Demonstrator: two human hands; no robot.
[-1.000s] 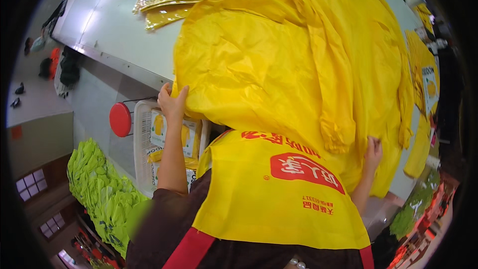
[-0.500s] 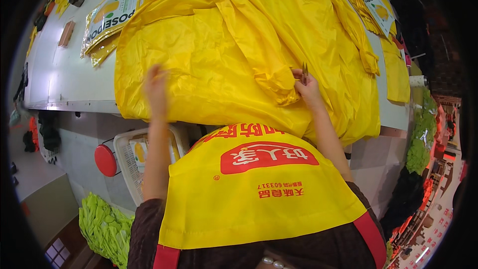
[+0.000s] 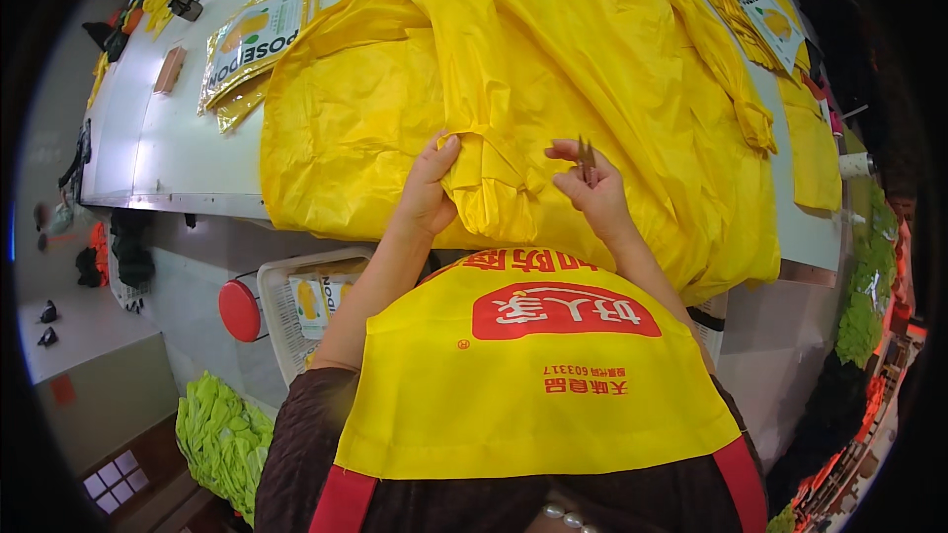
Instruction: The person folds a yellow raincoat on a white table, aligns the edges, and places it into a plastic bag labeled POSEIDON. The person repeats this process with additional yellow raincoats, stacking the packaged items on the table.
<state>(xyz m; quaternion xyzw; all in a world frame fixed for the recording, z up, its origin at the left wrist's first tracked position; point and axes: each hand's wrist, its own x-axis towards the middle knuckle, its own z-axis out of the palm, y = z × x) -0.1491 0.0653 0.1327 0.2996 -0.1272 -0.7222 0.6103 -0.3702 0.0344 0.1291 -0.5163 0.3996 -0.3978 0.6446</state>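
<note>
A large, shiny yellow raincoat (image 3: pixel 632 109) lies spread and creased over the table in front of me. One of its sleeves (image 3: pixel 484 118) runs toward me and ends in a gathered cuff. My left hand (image 3: pixel 431 190) pinches the edge of this sleeve near the cuff between thumb and fingers. To the right of the cuff, apart from it, my right hand (image 3: pixel 598 195) holds small thread snips (image 3: pixel 587 160), their pointed blades upward. The thumb and index finger of that hand are spread with a gap between them.
Printed clear packets (image 3: pixel 252 44) and a small wooden block (image 3: pixel 170 70) lie on the white table (image 3: pixel 138 153) at left. Folded yellow garments (image 3: pixel 808 153) are stacked at right. Below the table edge stand a white basket (image 3: pixel 281 321) and a red round stool (image 3: pixel 239 310).
My left hand has moved right from over the raincoat's left part and taken hold of the sleeve. My right hand has let go of the cuff, keeping the snips. The view has shifted slightly.
</note>
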